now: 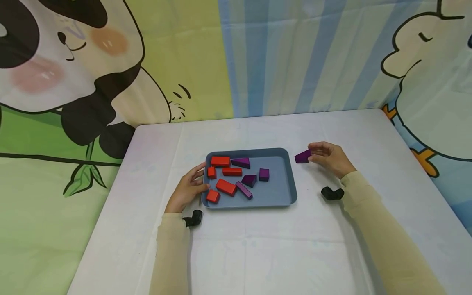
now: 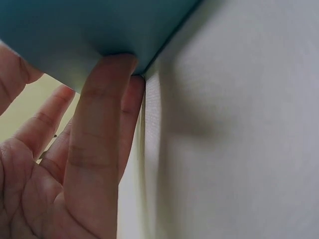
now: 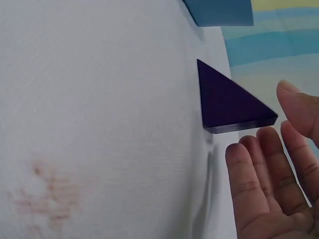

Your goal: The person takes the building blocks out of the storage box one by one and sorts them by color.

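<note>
A blue-grey tray (image 1: 274,196) holds several red and purple blocks on the table. My left hand (image 1: 188,186) is at the tray's left side, its fingers spread along the outer wall. In the left wrist view, one finger (image 2: 94,134) lies straight against the tray wall (image 2: 144,30). Right of the tray, a purple triangular block (image 3: 227,102) stands close to the cloth. My right hand (image 1: 330,155) is beside that purple block (image 1: 302,157), thumb and fingertips around its right corner. The right wrist view shows a narrow gap between thumb (image 3: 301,107) and block.
Red blocks (image 1: 226,187) fill the tray's left part, purple ones (image 1: 264,174) its middle. Black wrist-worn pieces (image 1: 193,218) hang near both wrists. A white cloth (image 1: 258,254) covers the table, with printed curtains (image 1: 295,57) behind it.
</note>
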The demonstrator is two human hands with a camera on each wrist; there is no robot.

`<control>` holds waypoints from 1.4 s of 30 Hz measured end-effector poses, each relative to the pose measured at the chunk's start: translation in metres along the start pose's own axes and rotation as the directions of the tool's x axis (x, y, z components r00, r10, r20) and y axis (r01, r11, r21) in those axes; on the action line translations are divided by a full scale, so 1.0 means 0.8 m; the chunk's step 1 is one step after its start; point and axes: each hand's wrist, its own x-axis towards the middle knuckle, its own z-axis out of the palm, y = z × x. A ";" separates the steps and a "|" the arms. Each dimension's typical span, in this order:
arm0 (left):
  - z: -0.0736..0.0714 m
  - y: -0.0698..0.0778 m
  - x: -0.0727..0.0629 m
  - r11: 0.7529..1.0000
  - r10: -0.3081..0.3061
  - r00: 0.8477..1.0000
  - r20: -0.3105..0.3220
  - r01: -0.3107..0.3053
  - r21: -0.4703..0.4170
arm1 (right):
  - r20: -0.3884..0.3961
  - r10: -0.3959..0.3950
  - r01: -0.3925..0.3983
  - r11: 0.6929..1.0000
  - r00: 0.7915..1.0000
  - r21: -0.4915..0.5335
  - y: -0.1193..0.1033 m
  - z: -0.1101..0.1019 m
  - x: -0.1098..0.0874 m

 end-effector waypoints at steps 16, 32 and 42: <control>-0.001 -0.001 0.003 1.000 0.004 1.000 0.003 -0.004 -0.010 | -0.076 -0.049 0.049 0.999 0.996 -0.013 -0.030 0.014 -0.030; -0.001 0.004 -0.001 1.000 0.007 1.000 0.005 -0.007 -0.016 | -0.003 -0.134 0.134 0.988 0.991 0.081 -0.060 0.072 -0.048; -0.003 0.002 -0.001 1.000 -0.003 1.000 0.006 0.003 -0.007 | 0.046 -0.149 0.143 0.983 0.988 0.114 -0.058 0.118 -0.044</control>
